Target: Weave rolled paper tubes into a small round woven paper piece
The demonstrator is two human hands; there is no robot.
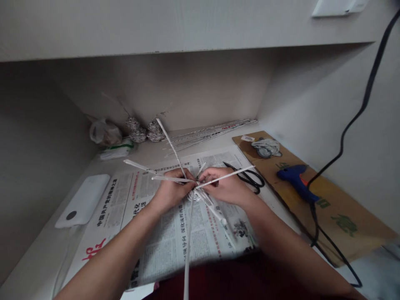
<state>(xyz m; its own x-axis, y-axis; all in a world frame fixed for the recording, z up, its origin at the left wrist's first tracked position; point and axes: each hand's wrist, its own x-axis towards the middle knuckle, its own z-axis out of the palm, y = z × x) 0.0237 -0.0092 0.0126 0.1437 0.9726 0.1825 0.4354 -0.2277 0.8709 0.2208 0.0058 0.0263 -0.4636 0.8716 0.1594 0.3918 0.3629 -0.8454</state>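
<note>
Between my hands is a small woven piece of rolled paper strips (196, 196), with several long white strips sticking out in all directions. My left hand (175, 187) grips its left side, fingers closed near the centre where the strips cross. From the right, my right hand (218, 183) pinches at the same centre, its fingertips close to the left ones. One paper strip (229, 175) slants up over the right hand, and another (188, 250) runs down toward me. The piece is held just above a spread newspaper (168, 233); the fingertips partly hide its middle.
Black scissors (250, 179) lie right of my hands. A blue glue gun (296, 179) with a black cord rests on cardboard (337, 225), near a crumpled bundle (266, 147). Behind are loose paper rods (212, 133), two woven pieces (136, 130) and a plastic bag (106, 132). A white device (84, 200) lies left.
</note>
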